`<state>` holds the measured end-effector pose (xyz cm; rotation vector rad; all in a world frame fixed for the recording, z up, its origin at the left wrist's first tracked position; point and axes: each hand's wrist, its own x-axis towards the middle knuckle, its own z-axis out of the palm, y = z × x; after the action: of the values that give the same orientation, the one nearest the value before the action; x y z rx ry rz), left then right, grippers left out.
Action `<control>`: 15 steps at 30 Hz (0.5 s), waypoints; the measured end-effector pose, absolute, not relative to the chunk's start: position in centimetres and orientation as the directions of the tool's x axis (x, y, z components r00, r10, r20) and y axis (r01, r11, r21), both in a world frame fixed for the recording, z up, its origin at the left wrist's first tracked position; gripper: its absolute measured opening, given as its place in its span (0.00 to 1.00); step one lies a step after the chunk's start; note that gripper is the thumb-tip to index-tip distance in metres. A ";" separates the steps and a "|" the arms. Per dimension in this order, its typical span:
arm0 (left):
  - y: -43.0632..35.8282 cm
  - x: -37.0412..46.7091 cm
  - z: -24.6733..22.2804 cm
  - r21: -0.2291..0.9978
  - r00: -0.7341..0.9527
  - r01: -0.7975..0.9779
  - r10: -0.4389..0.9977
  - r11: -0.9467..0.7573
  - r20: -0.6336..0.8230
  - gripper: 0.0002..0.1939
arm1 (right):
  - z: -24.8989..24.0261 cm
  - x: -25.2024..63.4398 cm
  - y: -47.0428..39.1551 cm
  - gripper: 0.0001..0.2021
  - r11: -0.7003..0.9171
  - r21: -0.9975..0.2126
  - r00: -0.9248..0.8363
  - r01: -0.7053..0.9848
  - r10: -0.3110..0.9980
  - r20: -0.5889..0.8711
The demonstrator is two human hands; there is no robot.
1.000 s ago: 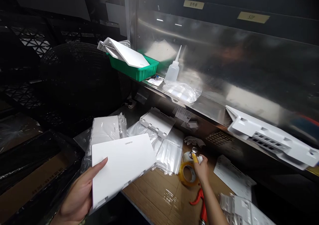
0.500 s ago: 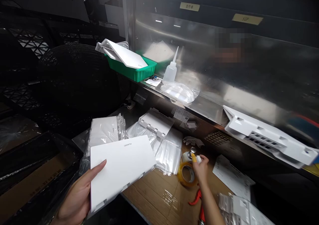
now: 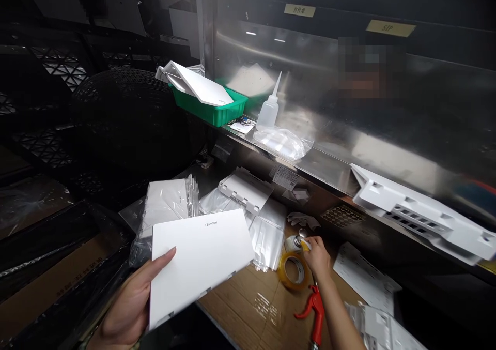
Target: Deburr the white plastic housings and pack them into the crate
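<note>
My left hand (image 3: 127, 301) grips a flat white plastic cover (image 3: 201, 262) by its left edge, thumb on top. The cover is tilted and carries upside-down HUAWEI lettering. My right hand (image 3: 318, 259) is closed beside a small white bottle (image 3: 291, 243) with a metal top and an open round lid (image 3: 303, 232). Something yellow covers one of its fingertips. A small white piece shows at its fingers, mostly hidden. Below the bottle lies a roll of yellowish tape (image 3: 293, 271). Under my right forearm lies a red air blow gun (image 3: 315, 311).
Bagged white covers (image 3: 165, 200) and clear plastic bags (image 3: 267, 236) lie behind the held cover. On the metal shelf stand a green bin (image 3: 217, 115), a squeeze bottle (image 3: 268, 113) and a white housing (image 3: 422, 215). A flat white panel (image 3: 364, 275) lies at right.
My right hand has turned and its fingers have drawn together beside the bottle, hiding most of the white piece. The cover in my left hand has shifted slightly right as the view moved.
</note>
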<state>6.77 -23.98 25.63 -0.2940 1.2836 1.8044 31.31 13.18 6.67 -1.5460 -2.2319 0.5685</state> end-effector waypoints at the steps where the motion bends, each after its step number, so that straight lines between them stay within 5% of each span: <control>1: -24.0 6.9 25.7 0.650 -0.591 -0.755 0.517 -0.086 -0.619 0.35 | 7.0 31.3 13.2 0.09 0.314 -0.547 -0.328 0.776 0.942 0.075; 9: -23.8 8.1 26.6 0.556 -0.525 -0.814 0.626 -0.170 -0.576 0.38 | 13.6 31.9 7.7 0.21 0.258 -0.879 -0.325 0.400 0.937 0.127; 12: -23.3 8.8 26.8 0.523 -0.507 -0.821 0.713 -0.229 -0.484 0.38 | 18.9 30.6 0.9 0.15 0.287 -0.947 -0.467 0.143 0.864 0.191; 15: -22.9 10.0 27.3 0.512 -0.472 -0.823 0.797 -0.245 -0.377 0.38 | 24.2 28.1 -5.6 0.07 0.426 -0.893 -0.588 -0.143 0.689 0.423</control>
<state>9.95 -22.91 27.30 -0.0470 0.8102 1.8966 28.10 -5.60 24.17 -0.4657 -1.8497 1.2628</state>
